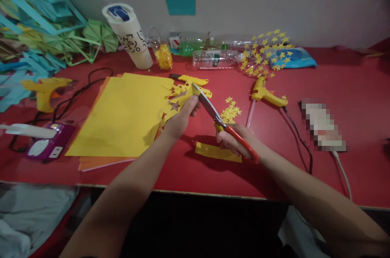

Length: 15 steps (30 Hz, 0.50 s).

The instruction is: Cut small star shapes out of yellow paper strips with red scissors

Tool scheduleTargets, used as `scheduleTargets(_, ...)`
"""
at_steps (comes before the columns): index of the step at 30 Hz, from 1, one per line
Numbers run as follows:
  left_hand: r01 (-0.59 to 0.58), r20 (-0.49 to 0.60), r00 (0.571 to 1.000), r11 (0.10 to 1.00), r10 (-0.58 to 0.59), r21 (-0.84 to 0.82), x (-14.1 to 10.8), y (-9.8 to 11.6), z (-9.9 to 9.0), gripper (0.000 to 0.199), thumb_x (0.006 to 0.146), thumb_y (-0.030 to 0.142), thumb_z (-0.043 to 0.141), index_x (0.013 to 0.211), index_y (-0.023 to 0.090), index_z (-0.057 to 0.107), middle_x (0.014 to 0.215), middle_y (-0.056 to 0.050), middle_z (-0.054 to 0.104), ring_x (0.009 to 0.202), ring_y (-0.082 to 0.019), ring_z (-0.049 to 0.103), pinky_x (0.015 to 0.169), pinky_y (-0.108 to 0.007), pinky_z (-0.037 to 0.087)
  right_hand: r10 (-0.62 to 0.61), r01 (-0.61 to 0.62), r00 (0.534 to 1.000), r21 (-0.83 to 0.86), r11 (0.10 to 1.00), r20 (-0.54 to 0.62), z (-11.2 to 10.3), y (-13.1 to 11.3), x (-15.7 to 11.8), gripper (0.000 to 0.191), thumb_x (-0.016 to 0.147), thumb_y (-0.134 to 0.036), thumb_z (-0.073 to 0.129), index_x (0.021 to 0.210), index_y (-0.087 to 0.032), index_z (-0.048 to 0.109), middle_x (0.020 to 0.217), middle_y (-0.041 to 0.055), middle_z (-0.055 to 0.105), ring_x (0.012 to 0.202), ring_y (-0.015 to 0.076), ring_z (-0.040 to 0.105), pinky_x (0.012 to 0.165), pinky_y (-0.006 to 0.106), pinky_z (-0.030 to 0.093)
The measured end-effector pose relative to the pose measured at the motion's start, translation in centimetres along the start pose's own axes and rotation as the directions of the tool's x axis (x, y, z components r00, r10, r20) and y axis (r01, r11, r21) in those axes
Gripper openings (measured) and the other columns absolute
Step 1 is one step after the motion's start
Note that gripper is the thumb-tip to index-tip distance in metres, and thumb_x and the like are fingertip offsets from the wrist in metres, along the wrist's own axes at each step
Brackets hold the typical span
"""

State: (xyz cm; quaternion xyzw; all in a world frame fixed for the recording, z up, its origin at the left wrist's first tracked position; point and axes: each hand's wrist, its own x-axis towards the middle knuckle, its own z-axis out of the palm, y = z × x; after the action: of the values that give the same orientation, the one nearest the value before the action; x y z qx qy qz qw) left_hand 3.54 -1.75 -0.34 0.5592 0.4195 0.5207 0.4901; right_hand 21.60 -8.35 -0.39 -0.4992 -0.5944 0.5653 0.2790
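Observation:
My left hand [183, 118] pinches a small piece of yellow paper [182, 99] that has star-shaped holes in it. The red-handled scissors [240, 141] are in my right hand [231, 138], with the fingers wrapped round the handles. Their blades point up and to the left, and the tips lie at the yellow paper just above my left thumb. Beyond my right hand is a pile of small yellow stars [230, 111]. A yellow paper strip [217, 152] lies on the red table [195, 178] below the scissors.
Yellow sheets [122, 115] are stacked at left, near a glue gun [45, 91] and a purple power socket [50, 142]. Behind stand a white tumbler [129, 36] and plastic bottles [213, 59]. A yellow cutter [191, 80], another glue gun [268, 93] and a phone [324, 126] lie around.

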Motion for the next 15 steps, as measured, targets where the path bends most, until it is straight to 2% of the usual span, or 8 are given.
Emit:
scheduleTargets(6, 0.015, -0.014, 1.000, 1.000, -0.014, 0.026, 0.12, -0.31, -0.05, 0.030, 0.084, 0.034, 0.058, 0.059, 0.019, 0.061, 0.056, 0.000, 0.059, 0.052, -0.009, 0.053, 0.054, -0.024, 0.046, 0.002, -0.002, 1.000, -0.005, 1.000, -0.004, 0.03, 0.31, -0.01, 0.046, 0.080, -0.065, 0.058, 0.068, -0.021, 0.051, 0.044, -0.0088, 0.040, 0.037, 0.0064, 0.038, 0.043, 0.023, 0.040)
scheduleTargets(12, 0.017, -0.008, 1.000, 0.998, -0.017, 0.053, 0.18, -0.23, 0.05, 0.031, 0.083, 0.035, 0.058, 0.057, 0.019, 0.060, 0.055, 0.000, 0.060, 0.052, -0.009, 0.052, 0.054, -0.023, 0.046, 0.131, -0.131, 0.991, 0.002, 0.991, -0.035, 0.34, 0.26, 0.39, 0.045, 0.077, -0.063, 0.058, 0.062, -0.021, 0.050, 0.044, -0.0068, 0.044, 0.035, 0.0072, 0.045, 0.036, 0.021, 0.038)
scheduleTargets(15, 0.011, -0.025, 1.000, 0.999, -0.010, 0.049, 0.23, -0.56, 0.06, 0.033, 0.084, 0.036, 0.057, 0.057, 0.018, 0.060, 0.054, 0.000, 0.060, 0.051, -0.009, 0.052, 0.054, -0.023, 0.046, 0.133, -0.133, 0.990, -0.007, 0.991, -0.045, 0.48, -0.35, 0.39, 0.047, 0.072, -0.065, 0.059, 0.059, -0.021, 0.048, 0.043, -0.0059, 0.044, 0.039, 0.0096, 0.050, 0.035, 0.020, 0.038)
